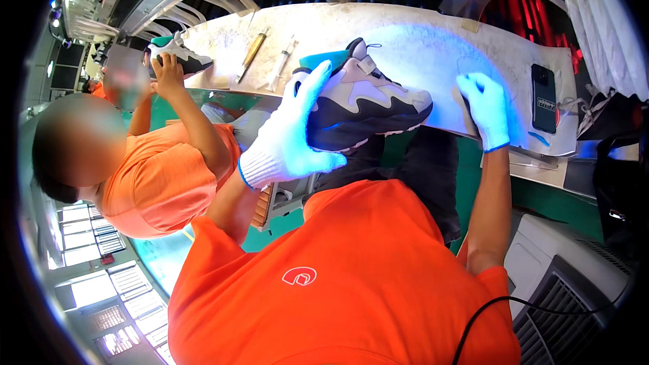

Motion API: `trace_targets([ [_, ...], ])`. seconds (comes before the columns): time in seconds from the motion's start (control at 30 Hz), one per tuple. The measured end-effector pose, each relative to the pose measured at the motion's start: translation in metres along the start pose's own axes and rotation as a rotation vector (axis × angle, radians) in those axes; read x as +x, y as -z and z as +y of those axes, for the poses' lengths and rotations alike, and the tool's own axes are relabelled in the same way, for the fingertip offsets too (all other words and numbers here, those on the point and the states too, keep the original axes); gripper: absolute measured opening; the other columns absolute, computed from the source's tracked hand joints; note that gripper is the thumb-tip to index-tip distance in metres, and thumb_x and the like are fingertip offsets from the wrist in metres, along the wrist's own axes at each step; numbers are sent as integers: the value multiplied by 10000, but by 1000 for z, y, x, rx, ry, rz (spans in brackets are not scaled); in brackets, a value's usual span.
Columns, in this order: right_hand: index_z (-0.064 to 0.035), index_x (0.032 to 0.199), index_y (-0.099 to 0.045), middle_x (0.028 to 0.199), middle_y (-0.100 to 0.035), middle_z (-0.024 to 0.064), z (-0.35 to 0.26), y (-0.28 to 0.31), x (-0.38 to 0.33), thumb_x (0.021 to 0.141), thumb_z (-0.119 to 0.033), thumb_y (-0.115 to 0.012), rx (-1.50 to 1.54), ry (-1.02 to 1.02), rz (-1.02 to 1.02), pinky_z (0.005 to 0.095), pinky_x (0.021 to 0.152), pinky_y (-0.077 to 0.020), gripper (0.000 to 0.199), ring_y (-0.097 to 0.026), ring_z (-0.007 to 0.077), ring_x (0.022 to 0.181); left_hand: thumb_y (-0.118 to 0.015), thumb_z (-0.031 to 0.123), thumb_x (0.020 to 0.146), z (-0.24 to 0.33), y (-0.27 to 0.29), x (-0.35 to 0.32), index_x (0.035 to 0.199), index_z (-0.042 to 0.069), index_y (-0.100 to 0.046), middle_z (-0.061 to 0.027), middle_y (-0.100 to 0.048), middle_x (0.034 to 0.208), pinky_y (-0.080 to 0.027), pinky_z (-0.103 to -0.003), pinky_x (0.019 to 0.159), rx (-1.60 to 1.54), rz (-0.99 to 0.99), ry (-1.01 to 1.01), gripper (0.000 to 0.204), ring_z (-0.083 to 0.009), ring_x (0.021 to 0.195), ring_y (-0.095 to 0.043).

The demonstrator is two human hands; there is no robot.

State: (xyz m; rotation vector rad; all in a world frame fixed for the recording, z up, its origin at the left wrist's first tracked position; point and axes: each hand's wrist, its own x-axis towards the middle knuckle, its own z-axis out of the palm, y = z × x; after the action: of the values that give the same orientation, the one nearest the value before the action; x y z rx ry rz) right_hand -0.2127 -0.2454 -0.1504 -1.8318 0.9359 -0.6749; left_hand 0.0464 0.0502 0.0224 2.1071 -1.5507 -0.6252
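My left hand (291, 128), in a white knit glove lit blue, grips the heel end of a sneaker (368, 98). The sneaker is grey and white with a wavy black sole, and its toe points right. Something teal (323, 61) shows at its collar. To the right of the toe, my right hand (485, 103), gloved alike, is held over the front edge of the bench with its fingers curled. A narrow tan strip shows beside those fingers; whether they hold it or something else, I cannot make out.
On the pale workbench (230, 34) lie a yellow-handled tool (253, 54), a syringe-like tube (280, 64) and a dark phone (543, 98). At my left a person in orange (172, 176) handles another sneaker (186, 57). A white ribbed hose (602, 20) hangs at right.
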Motion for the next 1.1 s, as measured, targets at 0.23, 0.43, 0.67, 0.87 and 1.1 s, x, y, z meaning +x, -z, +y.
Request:
trace_targets([
  [0.23,-86,1054,-714,866,-685,41,-136,-81,19,1143,-311,-691,1524,-82,-63,363,726,-547,244,-655,186,766,-1023,266,625,26,3,25,1795,169,-235,-268,-426,1639,-508,-510,1196,36,11,-58,1414,-442,1472,-522],
  [0.43,-120,948,-624,764,-617,28,-176,-106,27,1181,-387,-609,1524,-39,-16,344,633,-510,356,-589,155,674,-1041,292,624,29,1,30,1791,153,-249,-270,-446,1648,-512,-512,1189,72,18,-52,1417,-444,1477,-538],
  [0.67,-148,970,-608,695,-555,0,-149,-108,34,1197,-552,-517,1498,15,-104,317,513,-443,472,-544,148,570,-1020,297,644,36,4,35,1769,168,-282,-296,-448,1589,-547,-512,1150,104,10,1,1352,-485,1395,-584],
  [0.87,-130,1056,-675,734,-522,1,-166,-120,29,1201,-586,-455,1876,45,-283,357,535,-441,526,-492,158,559,-1021,313,635,37,2,42,1734,169,-327,-281,-491,1500,-567,-513,1101,169,43,-83,1308,-472,1306,-618],
  [1.1,-115,1092,-698,729,-494,-12,-155,-103,26,1202,-577,-453,2082,55,-426,343,518,-411,535,-463,127,546,-1020,325,613,49,-2,39,1590,127,-575,-187,-624,1325,-607,-446,931,209,150,-174,1091,-362,1098,-708],
])
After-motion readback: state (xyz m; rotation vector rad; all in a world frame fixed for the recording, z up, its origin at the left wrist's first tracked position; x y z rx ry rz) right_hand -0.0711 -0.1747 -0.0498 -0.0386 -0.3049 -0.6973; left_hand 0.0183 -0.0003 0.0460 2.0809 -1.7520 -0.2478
